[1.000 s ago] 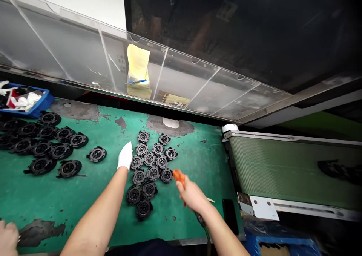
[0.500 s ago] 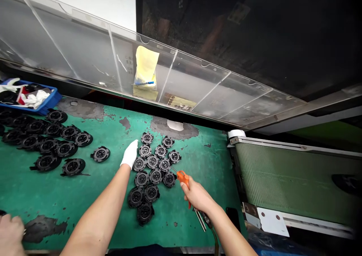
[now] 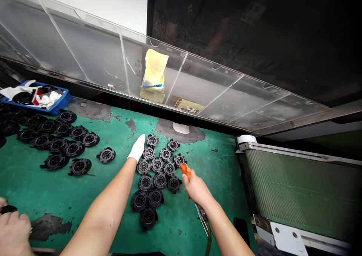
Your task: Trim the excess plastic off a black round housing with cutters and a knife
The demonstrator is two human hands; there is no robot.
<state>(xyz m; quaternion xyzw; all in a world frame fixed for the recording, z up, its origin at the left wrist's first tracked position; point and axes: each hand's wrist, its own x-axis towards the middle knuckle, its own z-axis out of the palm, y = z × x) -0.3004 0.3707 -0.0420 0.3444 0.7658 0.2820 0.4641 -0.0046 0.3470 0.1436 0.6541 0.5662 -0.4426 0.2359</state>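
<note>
The green worktable (image 3: pixel 198 218) took up most of the view, paint worn off in grey patches, with a ribbed conveyor belt (image 3: pixel 302 188) butting up on the right and a clear slanted shield (image 3: pixel 85 48) along the far edge. Far left sat a big spread of black round parts (image 3: pixel 56 143) next to a blue bin (image 3: pixel 60 104).

Middle of the table was the smaller cluster of black discs (image 3: pixel 155 177), about 13 of them packed edge to edge. The left hand (image 3: pixel 137 148) wore a white glove, fingers flat and together, resting against the cluster's far-left side. The right hand (image 3: pixel 196 188) was bare and wrapped around an orange-tipped air gun (image 3: pixel 185 169), nozzle right at the discs on the cluster's right edge.

Couldn't make out the gun's trigger, the palm covered it, and its hose ran off the near edge. Another person's hand (image 3: pixel 13 233) was cut off at the near-left corner.
</note>
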